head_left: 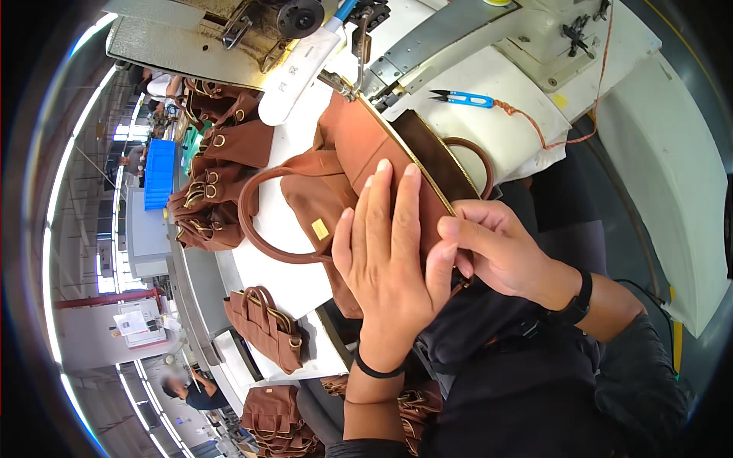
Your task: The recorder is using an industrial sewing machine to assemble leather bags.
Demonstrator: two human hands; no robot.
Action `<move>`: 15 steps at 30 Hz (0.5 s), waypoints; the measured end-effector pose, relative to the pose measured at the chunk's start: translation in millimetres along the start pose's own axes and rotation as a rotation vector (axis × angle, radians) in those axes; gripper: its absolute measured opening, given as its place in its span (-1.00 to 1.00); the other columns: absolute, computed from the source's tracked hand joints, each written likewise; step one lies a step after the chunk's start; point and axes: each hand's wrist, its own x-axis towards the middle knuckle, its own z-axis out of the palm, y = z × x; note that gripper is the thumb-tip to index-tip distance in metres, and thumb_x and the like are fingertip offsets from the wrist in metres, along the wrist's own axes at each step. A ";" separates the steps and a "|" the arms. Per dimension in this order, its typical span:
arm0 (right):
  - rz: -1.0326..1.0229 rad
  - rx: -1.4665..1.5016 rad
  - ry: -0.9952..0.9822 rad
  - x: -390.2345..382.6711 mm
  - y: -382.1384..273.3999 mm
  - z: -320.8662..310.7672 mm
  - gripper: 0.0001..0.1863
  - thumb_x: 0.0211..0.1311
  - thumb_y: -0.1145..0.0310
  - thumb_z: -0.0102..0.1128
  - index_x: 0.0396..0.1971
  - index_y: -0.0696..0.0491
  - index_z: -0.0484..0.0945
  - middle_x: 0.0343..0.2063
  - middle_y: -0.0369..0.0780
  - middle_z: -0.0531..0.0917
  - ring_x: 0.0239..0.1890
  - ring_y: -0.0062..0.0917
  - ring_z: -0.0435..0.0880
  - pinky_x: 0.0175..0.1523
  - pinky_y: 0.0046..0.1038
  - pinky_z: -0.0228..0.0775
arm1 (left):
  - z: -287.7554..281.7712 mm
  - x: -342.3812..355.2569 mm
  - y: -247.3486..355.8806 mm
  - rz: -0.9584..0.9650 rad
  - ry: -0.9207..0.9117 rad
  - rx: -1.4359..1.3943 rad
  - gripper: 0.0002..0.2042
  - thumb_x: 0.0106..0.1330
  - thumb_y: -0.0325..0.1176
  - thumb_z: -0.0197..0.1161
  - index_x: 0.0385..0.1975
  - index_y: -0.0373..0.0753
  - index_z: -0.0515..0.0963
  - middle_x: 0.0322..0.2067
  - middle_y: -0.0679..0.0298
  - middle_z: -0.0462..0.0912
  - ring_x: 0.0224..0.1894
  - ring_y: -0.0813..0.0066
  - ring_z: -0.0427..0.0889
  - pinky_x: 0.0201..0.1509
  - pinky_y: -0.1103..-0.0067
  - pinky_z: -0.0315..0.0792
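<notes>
A brown handbag lies on the white sewing table, its far end under the presser foot of a sewing machine. A gold-toothed zipper runs along its top edge, and the dark lining shows beyond. My left hand rests flat on the bag's side panel, fingers stretched out and thumb toward my right hand. Thumb and fingers of my right hand pinch the bag's near edge by the zipper end. One rounded handle loops out to the left, near a small gold plate.
Blue thread snips on an orange cord lie right of the machine needle area. Several brown bags are piled at the left, with another bag nearer me. A blue bin and a distant person are farther left.
</notes>
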 end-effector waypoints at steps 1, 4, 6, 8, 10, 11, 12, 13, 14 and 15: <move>0.016 -0.014 0.003 -0.4 -1.2 -1.2 -0.66 0.67 0.21 0.21 -0.38 0.05 0.59 -0.49 -0.38 0.60 -0.50 -0.77 0.48 -0.41 -0.64 0.31 | 0.9 -1.0 -0.7 -0.016 -0.011 0.002 -0.36 0.60 0.13 0.01 0.45 -0.21 0.52 0.42 -0.01 0.54 0.40 0.13 0.55 0.54 0.27 0.10; 0.025 -0.041 0.012 -0.5 -3.6 -2.6 -0.65 0.67 0.21 0.21 -0.40 0.07 0.58 -0.52 -0.37 0.59 -0.55 -0.77 0.47 -0.44 -0.64 0.31 | 0.8 -2.9 -2.1 -0.021 -0.031 0.010 -0.34 0.60 0.18 -0.01 0.46 -0.20 0.52 0.42 0.01 0.54 0.40 0.16 0.56 0.56 0.28 0.07; 0.018 -0.076 0.007 1.1 -4.6 -2.6 -0.64 0.67 0.21 0.21 -0.40 0.08 0.58 -0.51 -0.37 0.60 -0.55 -0.77 0.48 -0.44 -0.64 0.32 | -0.4 -2.3 -2.9 -0.027 -0.044 -0.002 -0.33 0.59 0.19 0.00 0.46 -0.19 0.52 0.42 0.01 0.54 0.39 0.17 0.56 0.57 0.29 0.05; 0.000 -0.092 0.008 4.5 -5.3 -2.8 -0.63 0.67 0.21 0.20 -0.41 0.09 0.58 -0.50 -0.36 0.62 -0.55 -0.77 0.49 -0.44 -0.64 0.32 | 0.7 0.7 -5.2 -0.025 -0.051 0.014 -0.33 0.59 0.18 0.01 0.46 -0.20 0.52 0.41 0.01 0.55 0.38 0.17 0.57 0.57 0.29 0.04; 0.004 -0.121 0.014 9.4 -6.2 -3.7 -0.64 0.66 0.21 0.21 -0.41 0.09 0.59 -0.50 -0.37 0.62 -0.55 -0.77 0.49 -0.44 -0.64 0.32 | 3.9 5.0 -8.7 -0.020 -0.038 0.030 -0.34 0.59 0.17 0.02 0.45 -0.21 0.52 0.40 0.01 0.55 0.36 0.18 0.57 0.58 0.28 0.04; -0.002 -0.135 0.013 12.3 -6.9 -4.4 -0.64 0.66 0.21 0.21 -0.41 0.09 0.59 -0.50 -0.37 0.62 -0.55 -0.77 0.48 -0.44 -0.64 0.32 | 5.8 7.2 -10.6 -0.020 -0.032 0.027 -0.34 0.59 0.16 0.02 0.44 -0.22 0.53 0.39 0.01 0.56 0.35 0.18 0.58 0.57 0.28 0.04; -0.002 -0.132 0.019 15.2 -7.5 -4.9 -0.64 0.66 0.21 0.21 -0.41 0.08 0.58 -0.50 -0.37 0.61 -0.55 -0.78 0.48 -0.44 -0.64 0.32 | 7.7 9.2 -12.6 -0.020 -0.028 0.022 -0.35 0.58 0.16 0.03 0.43 -0.22 0.54 0.38 0.01 0.56 0.34 0.18 0.58 0.57 0.27 0.05; -0.001 -0.129 0.025 18.0 -8.2 -5.4 -0.64 0.66 0.21 0.21 -0.41 0.08 0.58 -0.51 -0.38 0.61 -0.55 -0.78 0.48 -0.44 -0.64 0.31 | 9.6 11.0 -14.6 -0.018 -0.017 0.013 -0.35 0.58 0.15 0.03 0.43 -0.23 0.55 0.38 0.01 0.57 0.33 0.18 0.58 0.57 0.27 0.05; 0.002 -0.127 0.030 21.0 -8.7 -5.7 -0.64 0.66 0.22 0.22 -0.42 0.08 0.58 -0.51 -0.38 0.61 -0.55 -0.78 0.48 -0.44 -0.65 0.31 | 11.9 13.0 -16.7 -0.015 -0.006 0.012 -0.36 0.58 0.14 0.05 0.42 -0.24 0.55 0.37 0.01 0.57 0.33 0.18 0.59 0.57 0.27 0.06; 0.004 -0.135 0.040 24.0 -9.2 -5.9 -0.64 0.66 0.22 0.22 -0.42 0.08 0.58 -0.51 -0.39 0.61 -0.54 -0.78 0.48 -0.44 -0.65 0.30 | 13.9 14.9 -18.9 -0.010 0.009 0.008 -0.37 0.57 0.12 0.07 0.40 -0.25 0.56 0.36 0.01 0.58 0.32 0.19 0.59 0.56 0.26 0.07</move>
